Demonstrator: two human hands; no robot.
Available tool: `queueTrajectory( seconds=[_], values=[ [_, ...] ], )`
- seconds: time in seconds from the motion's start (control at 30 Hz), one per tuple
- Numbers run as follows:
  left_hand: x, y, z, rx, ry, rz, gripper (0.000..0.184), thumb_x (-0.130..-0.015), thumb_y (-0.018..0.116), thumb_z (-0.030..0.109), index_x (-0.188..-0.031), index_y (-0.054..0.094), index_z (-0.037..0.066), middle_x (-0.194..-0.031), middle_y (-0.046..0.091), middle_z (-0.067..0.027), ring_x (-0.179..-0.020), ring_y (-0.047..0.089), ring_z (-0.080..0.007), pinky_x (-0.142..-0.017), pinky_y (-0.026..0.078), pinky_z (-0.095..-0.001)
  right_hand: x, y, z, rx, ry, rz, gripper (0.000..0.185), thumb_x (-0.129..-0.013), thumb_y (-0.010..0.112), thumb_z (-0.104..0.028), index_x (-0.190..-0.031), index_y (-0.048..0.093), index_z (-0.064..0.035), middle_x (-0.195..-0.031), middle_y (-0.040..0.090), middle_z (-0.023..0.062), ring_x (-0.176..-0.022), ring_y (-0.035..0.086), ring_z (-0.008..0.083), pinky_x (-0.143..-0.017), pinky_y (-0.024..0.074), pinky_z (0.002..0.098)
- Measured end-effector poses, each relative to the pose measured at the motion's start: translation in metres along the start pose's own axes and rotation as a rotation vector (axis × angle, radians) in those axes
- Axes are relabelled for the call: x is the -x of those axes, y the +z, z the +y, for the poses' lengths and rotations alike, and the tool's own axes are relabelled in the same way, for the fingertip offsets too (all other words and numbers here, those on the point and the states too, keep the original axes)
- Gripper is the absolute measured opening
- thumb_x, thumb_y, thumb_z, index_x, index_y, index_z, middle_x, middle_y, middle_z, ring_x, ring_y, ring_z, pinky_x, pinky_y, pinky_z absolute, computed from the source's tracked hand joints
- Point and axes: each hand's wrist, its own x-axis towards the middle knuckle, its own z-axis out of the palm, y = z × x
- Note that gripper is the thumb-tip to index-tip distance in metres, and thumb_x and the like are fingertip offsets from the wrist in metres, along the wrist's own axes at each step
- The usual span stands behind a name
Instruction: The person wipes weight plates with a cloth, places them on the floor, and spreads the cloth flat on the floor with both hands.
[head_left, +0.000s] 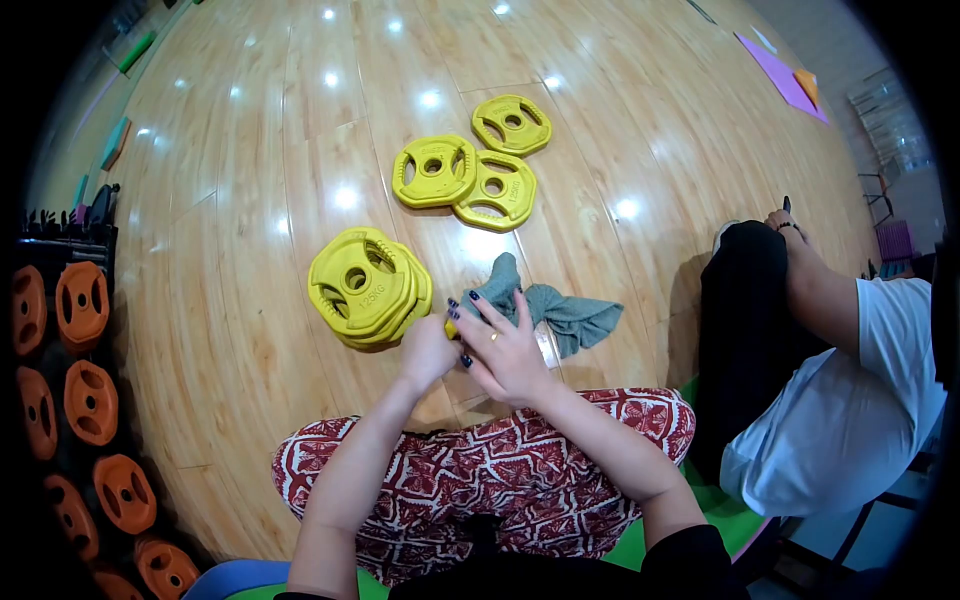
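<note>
My left hand (428,352) is closed, its fingers curled around a yellow weight plate (452,328) that shows only as a small edge between my hands. Over the grey-green cloth (575,318) lies my right hand (508,358), fingers bent and partly spread, holding the cloth against the yellow edge. Part of the cloth sticks up beyond the fingertips and the rest trails right onto the floor. Just left of my hands is a stack of yellow weight plates (345,305), the top one marked 1.25KG.
Farther ahead lie three yellow plates (433,172), two of them overlapping. Orange plates (92,402) hang on a rack at left. A person (835,430) sits close on my right. A purple mat (782,76) lies at far right, and green matting (715,520) is under me.
</note>
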Motion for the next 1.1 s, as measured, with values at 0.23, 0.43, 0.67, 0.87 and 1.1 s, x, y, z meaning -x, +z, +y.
queueTrajectory(
  seconds=[0.23, 0.43, 0.67, 0.87, 1.1],
  values=[
    [-0.001, -0.002, 0.003, -0.011, 0.049, -0.002, 0.030, -0.063, 0.057, 0.013, -0.093, 0.061, 0.010, -0.072, 0.059, -0.0189, -0.071, 0.057, -0.0351, -0.066, 0.045, -0.0425, -0.006, -0.011, 0.017, 0.022, 0.215, -0.028, 0.051, -0.076, 0.051, -0.026, -0.122, 0.040, -0.0096, -0.117, 0.049, 0.0105, -0.112, 0.044, 0.0230, -0.095, 0.0075, 0.0629],
    [-0.001, 0.000, 0.004, -0.001, 0.052, 0.028, 0.018, -0.065, 0.058, 0.016, -0.079, 0.060, 0.004, -0.071, 0.058, -0.0192, -0.069, 0.056, -0.0358, -0.062, 0.044, -0.0414, -0.008, -0.010, 0.021, 0.073, 0.252, 0.011, 0.048, -0.079, 0.048, -0.026, -0.123, 0.039, -0.0100, -0.116, 0.050, 0.0102, -0.113, 0.044, 0.0220, -0.096, 0.0019, 0.0620],
    [0.002, -0.003, 0.009, -0.044, 0.045, -0.005, 0.032, -0.065, 0.056, 0.013, -0.097, 0.061, 0.016, -0.074, 0.060, -0.0163, -0.069, 0.057, -0.0340, -0.065, 0.046, -0.0418, -0.007, -0.009, 0.031, 0.046, 0.298, 0.019, 0.048, -0.079, 0.046, -0.024, -0.124, 0.038, -0.0089, -0.118, 0.049, 0.0097, -0.113, 0.044, 0.0215, -0.098, 0.0020, 0.0590],
    [0.002, -0.001, 0.002, 0.029, 0.091, 0.052, 0.018, -0.065, 0.058, 0.016, -0.079, 0.061, 0.005, -0.068, 0.058, -0.0186, -0.066, 0.056, -0.0351, -0.060, 0.044, -0.0407, 0.006, 0.008, 0.054, -0.047, 0.419, 0.084, 0.046, -0.082, 0.043, -0.022, -0.124, 0.039, -0.0033, -0.120, 0.046, 0.0174, -0.116, 0.040, 0.0305, -0.102, 0.0068, 0.0512],
    [0.001, -0.002, -0.001, 0.071, 0.020, 0.047, 0.021, -0.066, 0.055, 0.012, -0.085, 0.062, 0.008, -0.071, 0.059, -0.0187, -0.069, 0.056, -0.0357, -0.062, 0.044, -0.0420, -0.002, 0.004, 0.015, -0.218, 0.141, 0.099, 0.049, -0.076, 0.049, -0.017, -0.122, 0.040, -0.0017, -0.116, 0.049, 0.0170, -0.113, 0.042, 0.0339, -0.099, 0.0201, 0.0495]
  ],
)
